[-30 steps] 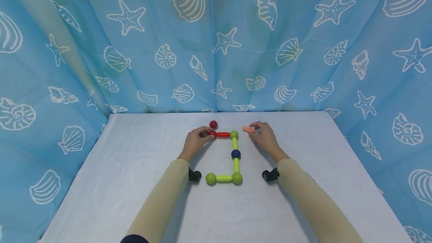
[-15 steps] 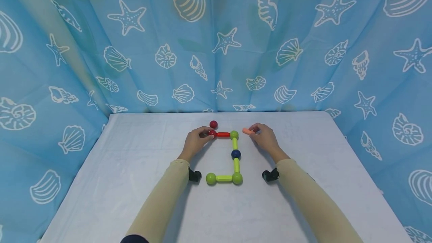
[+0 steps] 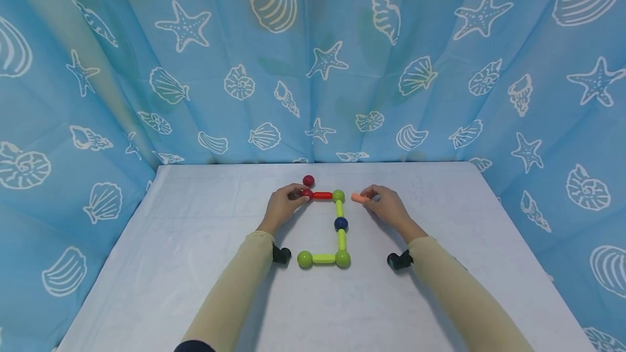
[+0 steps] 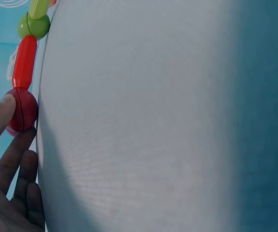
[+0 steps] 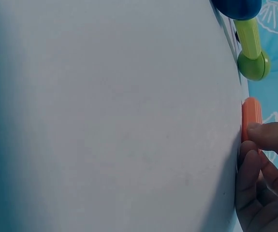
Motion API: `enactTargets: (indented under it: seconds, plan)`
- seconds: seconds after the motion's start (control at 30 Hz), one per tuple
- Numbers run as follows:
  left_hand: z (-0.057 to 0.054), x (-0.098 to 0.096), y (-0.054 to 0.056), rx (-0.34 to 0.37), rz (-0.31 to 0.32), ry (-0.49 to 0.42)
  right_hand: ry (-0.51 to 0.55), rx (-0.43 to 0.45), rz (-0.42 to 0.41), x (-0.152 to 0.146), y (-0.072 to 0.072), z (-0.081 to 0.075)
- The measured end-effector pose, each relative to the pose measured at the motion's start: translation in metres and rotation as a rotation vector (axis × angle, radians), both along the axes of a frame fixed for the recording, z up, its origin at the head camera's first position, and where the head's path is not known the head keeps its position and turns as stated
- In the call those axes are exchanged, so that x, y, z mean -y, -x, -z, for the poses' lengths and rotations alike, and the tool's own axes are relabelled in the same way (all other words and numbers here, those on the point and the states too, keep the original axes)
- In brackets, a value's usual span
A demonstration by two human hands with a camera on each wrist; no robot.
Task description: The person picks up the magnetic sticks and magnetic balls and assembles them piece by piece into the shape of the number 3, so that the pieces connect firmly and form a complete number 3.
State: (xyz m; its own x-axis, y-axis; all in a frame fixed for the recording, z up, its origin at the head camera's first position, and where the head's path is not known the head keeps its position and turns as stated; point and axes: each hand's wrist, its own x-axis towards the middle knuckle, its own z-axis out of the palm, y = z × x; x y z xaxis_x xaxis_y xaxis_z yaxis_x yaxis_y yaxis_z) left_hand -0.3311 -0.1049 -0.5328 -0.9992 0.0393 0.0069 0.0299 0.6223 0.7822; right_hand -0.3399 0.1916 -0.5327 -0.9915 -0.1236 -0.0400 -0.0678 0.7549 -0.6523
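A chain of toy rods and balls lies on the table. My left hand (image 3: 283,205) pinches the red ball (image 4: 25,110) at the chain's far left end between thumb and fingers. From that ball a red rod (image 3: 322,195) runs to a green ball (image 3: 338,196). My right hand (image 3: 388,203) pinches an orange rod (image 5: 251,112), whose free end points at this green ball across a small gap. Green rods (image 3: 339,209) lead down past a dark blue ball (image 3: 340,224) to the near green ball (image 3: 343,258) and across to another green ball (image 3: 305,259).
A loose red ball (image 3: 308,181) sits just behind the held one. A white cloth covers the table (image 3: 195,200). Behind it and at both sides hangs a blue curtain (image 3: 313,80) with shell prints.
My right hand has shifted slightly nearer, and the orange rod in it has come down level with the far green ball. The left hand keeps its place on the red ball.
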Motion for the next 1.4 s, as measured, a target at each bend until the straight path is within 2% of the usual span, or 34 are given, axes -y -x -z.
enactTargets:
  seconds: [0.3,1.03,1.4]
  plan:
    - [0.001,0.0,0.001,-0.006,0.004,-0.005,-0.018,0.045,-0.021,-0.002,-0.014,-0.006]
    - [0.001,0.001,0.001,-0.015,0.011,-0.017,-0.028,0.09,-0.075,-0.005,-0.042,-0.005]
    - [0.001,0.001,0.002,-0.025,0.012,-0.008,-0.046,0.048,-0.106,-0.005,-0.051,-0.005]
